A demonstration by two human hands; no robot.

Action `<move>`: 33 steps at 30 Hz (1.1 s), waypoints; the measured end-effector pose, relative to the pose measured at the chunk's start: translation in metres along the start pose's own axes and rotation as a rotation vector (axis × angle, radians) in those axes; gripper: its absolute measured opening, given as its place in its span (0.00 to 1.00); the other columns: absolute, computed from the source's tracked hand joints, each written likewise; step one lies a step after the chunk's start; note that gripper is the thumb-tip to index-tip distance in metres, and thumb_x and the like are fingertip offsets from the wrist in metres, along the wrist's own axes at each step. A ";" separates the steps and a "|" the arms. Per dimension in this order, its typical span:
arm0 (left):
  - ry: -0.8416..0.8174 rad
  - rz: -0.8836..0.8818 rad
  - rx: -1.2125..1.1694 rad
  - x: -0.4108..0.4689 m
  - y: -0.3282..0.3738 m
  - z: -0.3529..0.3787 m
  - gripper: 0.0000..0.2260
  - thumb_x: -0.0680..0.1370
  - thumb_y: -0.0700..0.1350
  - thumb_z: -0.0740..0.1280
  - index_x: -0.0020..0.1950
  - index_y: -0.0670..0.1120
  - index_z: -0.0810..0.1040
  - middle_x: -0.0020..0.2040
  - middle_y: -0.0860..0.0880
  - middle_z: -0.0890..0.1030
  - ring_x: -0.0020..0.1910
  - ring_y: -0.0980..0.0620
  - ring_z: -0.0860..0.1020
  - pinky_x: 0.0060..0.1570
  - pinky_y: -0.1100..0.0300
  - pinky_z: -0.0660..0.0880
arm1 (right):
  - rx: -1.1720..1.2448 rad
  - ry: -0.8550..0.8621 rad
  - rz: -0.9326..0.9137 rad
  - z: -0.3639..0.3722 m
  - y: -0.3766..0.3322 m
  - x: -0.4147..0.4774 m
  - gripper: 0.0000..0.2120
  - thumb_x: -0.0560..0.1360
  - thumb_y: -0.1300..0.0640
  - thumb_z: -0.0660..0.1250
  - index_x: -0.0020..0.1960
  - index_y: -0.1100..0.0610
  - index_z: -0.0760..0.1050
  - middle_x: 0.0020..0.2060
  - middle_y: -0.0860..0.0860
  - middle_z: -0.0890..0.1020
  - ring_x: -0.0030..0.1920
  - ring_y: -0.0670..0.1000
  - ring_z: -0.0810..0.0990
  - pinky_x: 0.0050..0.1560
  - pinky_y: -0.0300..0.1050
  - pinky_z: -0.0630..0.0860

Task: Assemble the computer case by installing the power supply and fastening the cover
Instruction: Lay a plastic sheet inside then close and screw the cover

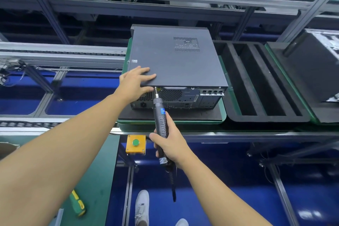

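A dark grey computer case lies flat on a green pallet, cover on top, rear panel facing me. My left hand grips the near left corner of the cover, fingers spread on top and thumb under the edge. My right hand is closed around a black electric screwdriver with a blue label. Its bit touches the rear panel just under the cover edge, right beside my left thumb.
A black foam tray with long slots sits to the right, and another dark case beyond it. A yellow box with a green button hangs below the conveyor rail. A green-yellow hand screwdriver lies on the green bench, lower left.
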State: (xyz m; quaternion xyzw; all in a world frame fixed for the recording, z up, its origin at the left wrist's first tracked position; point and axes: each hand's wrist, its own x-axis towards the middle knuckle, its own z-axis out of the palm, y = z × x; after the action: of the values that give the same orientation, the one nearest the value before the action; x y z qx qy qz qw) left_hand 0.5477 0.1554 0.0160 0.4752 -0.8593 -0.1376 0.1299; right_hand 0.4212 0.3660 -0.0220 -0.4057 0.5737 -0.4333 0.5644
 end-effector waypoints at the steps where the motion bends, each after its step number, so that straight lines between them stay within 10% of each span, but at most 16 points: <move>1: -0.003 0.002 0.001 0.000 -0.001 0.000 0.24 0.76 0.55 0.71 0.72 0.61 0.72 0.76 0.55 0.67 0.78 0.49 0.58 0.70 0.45 0.55 | 0.022 -0.007 -0.004 0.002 -0.002 -0.001 0.37 0.75 0.54 0.72 0.63 0.15 0.59 0.41 0.47 0.80 0.34 0.51 0.78 0.34 0.46 0.80; 8: -0.018 0.009 0.027 -0.001 0.000 0.000 0.25 0.77 0.51 0.72 0.73 0.61 0.71 0.77 0.55 0.66 0.78 0.49 0.58 0.70 0.45 0.56 | 0.118 0.018 0.045 0.012 -0.007 -0.002 0.38 0.77 0.58 0.71 0.78 0.34 0.58 0.42 0.52 0.79 0.37 0.51 0.78 0.33 0.47 0.79; 33: -0.007 0.011 0.032 -0.003 0.002 -0.002 0.24 0.78 0.53 0.71 0.73 0.61 0.70 0.77 0.56 0.65 0.79 0.50 0.58 0.72 0.46 0.57 | 0.251 -0.003 0.062 0.018 -0.007 0.003 0.35 0.71 0.52 0.74 0.75 0.38 0.66 0.42 0.50 0.79 0.38 0.51 0.78 0.34 0.48 0.80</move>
State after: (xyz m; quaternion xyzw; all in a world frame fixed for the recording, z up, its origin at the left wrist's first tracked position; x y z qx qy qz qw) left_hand 0.5484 0.1592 0.0183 0.4722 -0.8644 -0.1248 0.1197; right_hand 0.4388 0.3603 -0.0159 -0.3146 0.5265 -0.4833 0.6247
